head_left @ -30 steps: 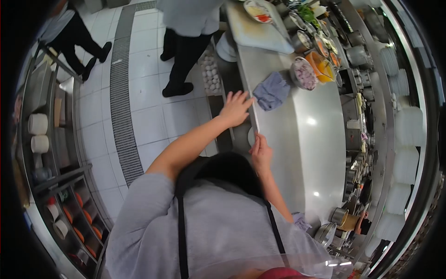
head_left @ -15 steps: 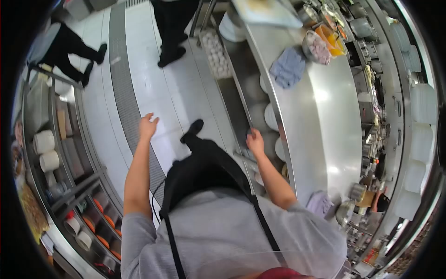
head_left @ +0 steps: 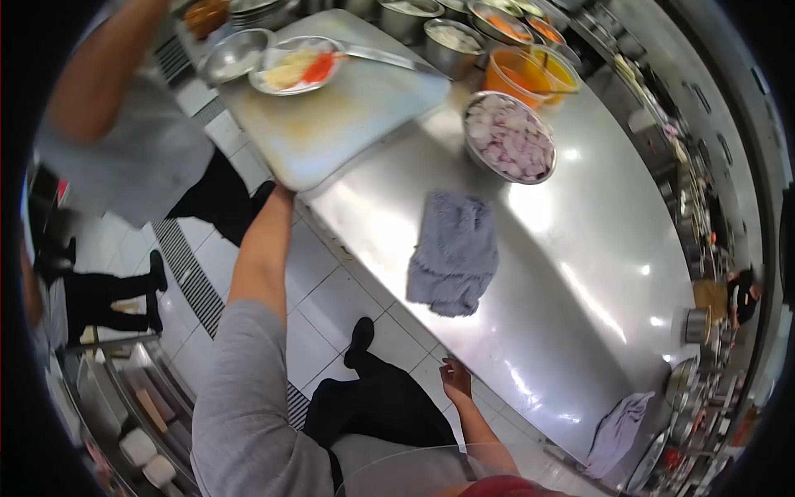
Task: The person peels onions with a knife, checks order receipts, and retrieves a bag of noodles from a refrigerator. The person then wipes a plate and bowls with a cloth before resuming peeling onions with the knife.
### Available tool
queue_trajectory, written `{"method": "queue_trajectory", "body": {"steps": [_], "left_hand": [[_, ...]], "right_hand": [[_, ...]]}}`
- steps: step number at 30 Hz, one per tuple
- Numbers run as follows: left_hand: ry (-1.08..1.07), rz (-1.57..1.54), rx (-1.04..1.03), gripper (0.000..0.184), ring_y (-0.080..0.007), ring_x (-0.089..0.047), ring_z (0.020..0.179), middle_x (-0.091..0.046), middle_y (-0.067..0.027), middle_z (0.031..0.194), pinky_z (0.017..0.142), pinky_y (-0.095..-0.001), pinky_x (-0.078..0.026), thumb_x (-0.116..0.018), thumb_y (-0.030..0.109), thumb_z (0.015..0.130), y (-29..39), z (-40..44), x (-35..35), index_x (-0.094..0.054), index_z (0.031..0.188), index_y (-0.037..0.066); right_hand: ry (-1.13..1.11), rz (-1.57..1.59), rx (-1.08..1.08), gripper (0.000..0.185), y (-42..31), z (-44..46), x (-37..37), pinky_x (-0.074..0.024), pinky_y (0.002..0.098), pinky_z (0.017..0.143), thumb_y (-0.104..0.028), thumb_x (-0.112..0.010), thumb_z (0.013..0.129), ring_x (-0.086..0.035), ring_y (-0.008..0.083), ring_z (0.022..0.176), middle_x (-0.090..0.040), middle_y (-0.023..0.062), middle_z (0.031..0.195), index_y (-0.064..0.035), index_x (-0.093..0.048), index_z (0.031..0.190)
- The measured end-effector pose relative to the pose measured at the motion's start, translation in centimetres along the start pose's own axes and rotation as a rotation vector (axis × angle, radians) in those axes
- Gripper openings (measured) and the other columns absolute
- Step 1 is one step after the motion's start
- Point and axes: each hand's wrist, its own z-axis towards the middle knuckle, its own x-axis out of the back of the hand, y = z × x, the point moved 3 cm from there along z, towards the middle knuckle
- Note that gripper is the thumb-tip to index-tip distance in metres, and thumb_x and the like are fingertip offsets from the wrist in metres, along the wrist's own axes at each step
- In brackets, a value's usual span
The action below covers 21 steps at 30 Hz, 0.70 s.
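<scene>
Two bare hands are working by the tabletop, well apart from each other. The left hand is meeting the board at its near corner; its fingers are hiding there, so whether they are gripping, pressing or only touching, I cannot tell. The right hand is hanging empty beside the tabletop's edge, well to the near side of the board, its fingers loosely curling.

The board is lying flat on the tabletop, bearing a plate of yellow and red pieces, with a knife lying along its far edge. A metal bowl is sitting at its left edge. Right of the board, a bowl of onions is standing in front of an orange tub. A grey cloth is lying nearer than the board and to its right. A co-worker is standing left of it.

The step in hand is seeming to be a reach to the board's corner. Any shifting of the board would be calling for a steady, level hold, since the plate and knife are resting loose.
</scene>
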Motion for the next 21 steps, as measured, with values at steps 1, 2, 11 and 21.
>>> {"method": "queue_trajectory", "body": {"steps": [1, 2, 11, 21], "left_hand": [[-0.005, -0.017, 0.021, 0.021, -0.0231, -0.061, 0.076, -0.063, -0.0101, 0.082, 0.066, -0.0339, -0.047, -0.057, 0.025, 0.072, 0.3, 0.9, -0.6, -0.063, 0.083, 0.008], [-0.010, -0.027, 0.036, 0.021, -0.0232, -0.061, 0.076, -0.062, -0.0101, 0.083, 0.066, -0.0340, -0.047, -0.056, 0.025, 0.073, 0.2, 1.4, -1.2, -0.063, 0.084, 0.008], [0.004, -0.270, 0.100, 0.027, -0.0243, -0.059, 0.081, -0.060, -0.0098, 0.091, 0.069, -0.0352, -0.047, -0.050, 0.027, 0.078, 0.3, 2.1, -2.2, -0.058, 0.093, 0.005], [-0.030, -0.873, 0.195, 0.034, -0.0255, -0.058, 0.086, -0.057, -0.0095, 0.100, 0.072, -0.0364, -0.047, -0.044, 0.029, 0.083, 3.6, 2.8, -2.1, -0.053, 0.102, 0.003]], "right_hand": [[0.021, -0.178, 0.096, 0.025, 1.5, -0.1, -0.5, -0.0465, 0.0329, 0.070, -0.015, -0.054, 0.078, -0.060, 0.0244, 0.075, -0.060, 0.0120, 0.084, -0.0071, -0.054, 0.101], [0.056, -0.299, 0.170, 0.025, 3.2, -0.3, -0.9, -0.0451, 0.0346, 0.073, -0.017, -0.053, 0.079, -0.058, 0.0257, 0.079, -0.059, 0.0125, 0.088, -0.0071, -0.054, 0.101], [-0.016, -0.218, 0.071, 0.029, 7.0, -0.5, -3.3, -0.0368, 0.0404, 0.085, -0.025, -0.048, 0.080, -0.049, 0.0331, 0.096, -0.057, 0.0157, 0.095, -0.0049, -0.055, 0.100], [-0.044, -0.219, 0.111, 0.041, 2.8, 0.5, -3.0, -0.0368, 0.0385, 0.087, -0.037, -0.046, 0.082, -0.050, 0.0343, 0.099, -0.056, 0.0173, 0.102, -0.0030, -0.053, 0.104]]}}
